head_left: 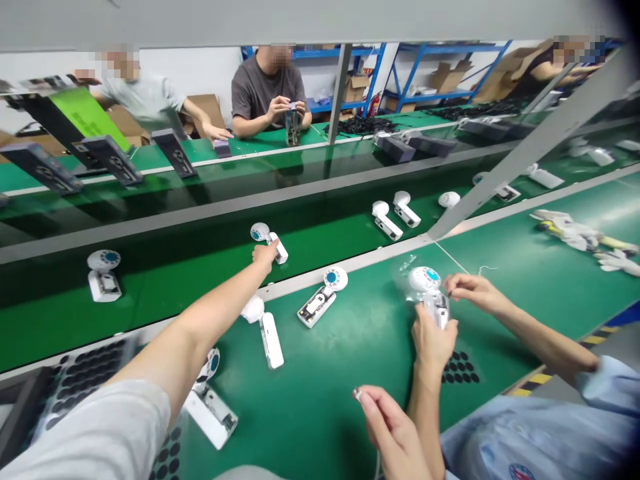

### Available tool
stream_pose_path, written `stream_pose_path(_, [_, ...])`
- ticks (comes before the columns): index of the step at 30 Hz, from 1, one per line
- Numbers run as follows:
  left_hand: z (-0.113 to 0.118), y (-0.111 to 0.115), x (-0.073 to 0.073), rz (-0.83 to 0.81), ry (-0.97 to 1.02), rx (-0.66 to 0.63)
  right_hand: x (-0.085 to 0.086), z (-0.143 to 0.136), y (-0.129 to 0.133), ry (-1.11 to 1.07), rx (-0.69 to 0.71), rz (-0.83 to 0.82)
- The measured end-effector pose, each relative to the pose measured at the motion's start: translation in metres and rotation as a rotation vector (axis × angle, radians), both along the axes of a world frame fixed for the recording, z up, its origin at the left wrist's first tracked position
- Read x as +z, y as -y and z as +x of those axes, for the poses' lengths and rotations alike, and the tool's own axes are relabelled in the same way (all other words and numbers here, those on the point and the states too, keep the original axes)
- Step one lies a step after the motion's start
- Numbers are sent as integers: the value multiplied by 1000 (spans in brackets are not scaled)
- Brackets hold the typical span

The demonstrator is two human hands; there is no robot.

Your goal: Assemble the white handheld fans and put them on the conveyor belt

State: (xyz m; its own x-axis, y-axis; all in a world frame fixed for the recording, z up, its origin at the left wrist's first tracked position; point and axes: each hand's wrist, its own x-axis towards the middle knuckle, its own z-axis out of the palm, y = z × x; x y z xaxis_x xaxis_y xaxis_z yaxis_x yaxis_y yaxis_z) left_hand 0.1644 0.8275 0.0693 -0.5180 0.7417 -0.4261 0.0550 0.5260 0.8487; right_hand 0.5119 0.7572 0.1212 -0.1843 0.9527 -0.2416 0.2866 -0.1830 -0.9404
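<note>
My left hand (265, 255) reaches out over the dark green conveyor belt (165, 267), and its fingers close on the handle of a white handheld fan (261, 233) that lies there. Low in the middle of the view, my right hand (387, 423) pinches a small white part (357, 395) over the green table (350, 360). On the table between my arms lie a closed white fan (265, 328), an opened fan with a blue hub (320, 299) and another opened fan (210, 403).
A co-worker in a light blue sleeve (590, 380) at my right holds a fan (430, 290) in both hands. More fans (103, 273) (387, 220) lie on the belt. Gloves (575, 233) lie at the far right. Other people sit across the line.
</note>
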Motion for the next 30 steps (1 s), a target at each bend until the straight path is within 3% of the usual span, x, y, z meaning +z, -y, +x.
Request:
stream_pose_path(2, [-11,-18,1,-30,3,53,16,23,-34,5,-34,52])
stream_pose_path(4, [-13,-31,-1,-45,33,71,28,31,-35,8,-64,74])
stream_pose_path(6, [-11,-40,-3,-48,80,63,28,19,-1,-1,-103,39])
stream_pose_path(10, [-11,-36,3,-25,233,-18,2,-44,102,-24,-164,-89])
stream_pose_path(13, [-8,-4,19,24,368,-123,-7,-75,138,-39,-155,-121])
stream_pose_path(18, [21,92,52,113,642,-291,11,-90,129,-70,42,-68])
stream_pose_path(22, [49,156,68,76,921,-325,26,-108,128,-65,140,37])
stream_pose_path(25, [63,183,77,88,890,-314,33,-121,135,-67,194,88])
stream_pose_path(30, [74,206,92,151,811,-319,41,-126,147,-71,211,115])
